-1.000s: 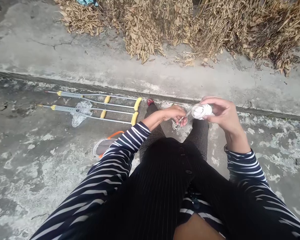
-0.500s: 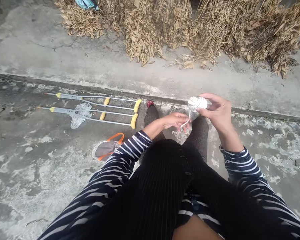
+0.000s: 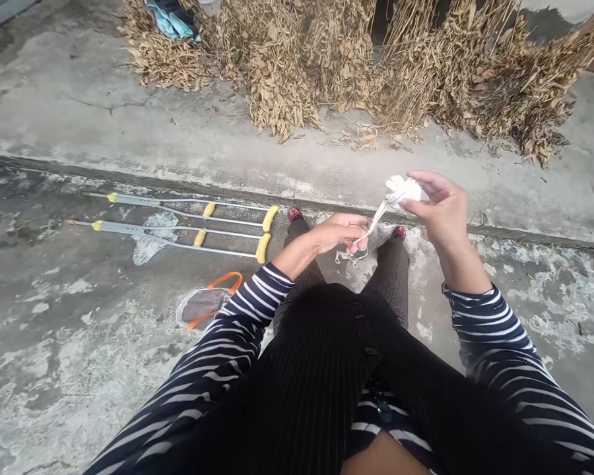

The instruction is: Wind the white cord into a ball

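My right hand is raised over my right knee and grips a white ball of cord in its fingertips. A white strand runs from the ball down to my left hand, which pinches it above the gap between my legs. A small tangle of cord hangs just under the left hand. I sit on concrete ground with both legs stretched forward, red shoe tips near a low step.
Two metal crutches with yellow pads lie on the ground to my left, with a clear plastic bag under them. An orange-handled bag lies by my left hip. Dry leafy bundles are heaped beyond the step.
My right hand has lifted the ball of cord higher and farther from the left hand, so the strand between them is longer. The view has tilted up a little.
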Demonstrator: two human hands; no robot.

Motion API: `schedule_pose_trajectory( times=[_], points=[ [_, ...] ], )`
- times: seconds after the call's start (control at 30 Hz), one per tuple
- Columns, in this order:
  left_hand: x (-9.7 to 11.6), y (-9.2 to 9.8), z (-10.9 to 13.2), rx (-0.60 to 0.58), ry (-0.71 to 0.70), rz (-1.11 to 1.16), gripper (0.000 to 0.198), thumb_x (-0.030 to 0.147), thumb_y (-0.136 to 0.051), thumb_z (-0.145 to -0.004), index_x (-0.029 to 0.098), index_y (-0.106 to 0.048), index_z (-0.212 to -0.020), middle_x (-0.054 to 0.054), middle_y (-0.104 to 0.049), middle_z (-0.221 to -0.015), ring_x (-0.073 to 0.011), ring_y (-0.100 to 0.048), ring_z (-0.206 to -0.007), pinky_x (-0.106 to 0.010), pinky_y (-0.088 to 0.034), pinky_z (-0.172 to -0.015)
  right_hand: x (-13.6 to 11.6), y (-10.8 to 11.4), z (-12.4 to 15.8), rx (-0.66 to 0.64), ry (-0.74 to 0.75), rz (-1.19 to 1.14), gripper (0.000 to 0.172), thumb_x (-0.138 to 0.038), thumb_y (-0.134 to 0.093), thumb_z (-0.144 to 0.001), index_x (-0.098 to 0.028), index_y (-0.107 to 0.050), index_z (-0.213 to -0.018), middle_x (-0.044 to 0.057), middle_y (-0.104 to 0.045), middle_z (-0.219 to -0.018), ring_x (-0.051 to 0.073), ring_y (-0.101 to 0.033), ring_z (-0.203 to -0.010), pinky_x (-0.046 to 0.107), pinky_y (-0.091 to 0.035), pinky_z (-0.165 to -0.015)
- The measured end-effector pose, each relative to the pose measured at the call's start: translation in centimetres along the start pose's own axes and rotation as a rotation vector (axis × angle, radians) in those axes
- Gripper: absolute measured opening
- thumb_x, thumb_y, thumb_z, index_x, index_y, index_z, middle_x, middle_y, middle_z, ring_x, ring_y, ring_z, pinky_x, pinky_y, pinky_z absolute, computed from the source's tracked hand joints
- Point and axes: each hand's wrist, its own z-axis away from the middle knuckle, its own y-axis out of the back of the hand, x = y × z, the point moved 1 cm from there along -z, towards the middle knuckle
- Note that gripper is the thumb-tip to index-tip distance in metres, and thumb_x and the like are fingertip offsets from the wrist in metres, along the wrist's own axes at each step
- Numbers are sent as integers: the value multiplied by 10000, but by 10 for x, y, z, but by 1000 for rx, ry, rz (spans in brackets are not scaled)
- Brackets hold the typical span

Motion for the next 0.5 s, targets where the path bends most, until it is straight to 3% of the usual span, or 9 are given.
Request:
schedule_pose_trajectory(
  times=[0.1,0.2,0.3,0.43,0.5],
  points=[
    [1,-8,5,48,-58,-66,457,305,-784,-831,117,-662,-1230,-20,-725,-697,-81,-601,-490,-206,-449,-505,9,-5,0,25,1,90,433,-280,-882,-667,-217,-736,-1070,65,-751,-1094,240,-722,-1020,317,-647,-712],
    [0,-15,8,115,-129,-101,514,397,-795,-836,110,-651,-1237,-28,-735,-714,-94,-622,-491,-210,-469,-499,12,-12,5,51,-4,178,398,-276,-848,-687,-207,-741,-1064,59,-751,-1059,207,-718,-919,306,-635,-709],
    [-3,-22,6,162,-167,-122,487,434,-797,-836,101,-669,-1168,-19,-717,-668,-97,-599,-450,-209,-463,-462,8,-18,10,45,7,248,380,-254,-807,-703,-204,-750,-1076,55,-751,-1055,197,-711,-879,347,-636,-781],
    [-6,-28,-2,283,-210,-174,324,358,-770,-867,93,-714,-1045,14,-655,-567,-69,-524,-379,-180,-395,-406,-5,-23,13,61,112,313,334,-235,-765,-742,-217,-756,-1076,66,-743,-1086,227,-698,-994,371,-621,-825],
    [-6,-30,-6,341,-245,-176,251,335,-727,-896,96,-728,-975,1,-667,-590,-75,-564,-416,-175,-414,-422,-11,-23,13,78,180,320,319,-228,-747,-769,-233,-746,-1088,68,-740,-1114,238,-688,-1050,370,-617,-816]
  ],
)
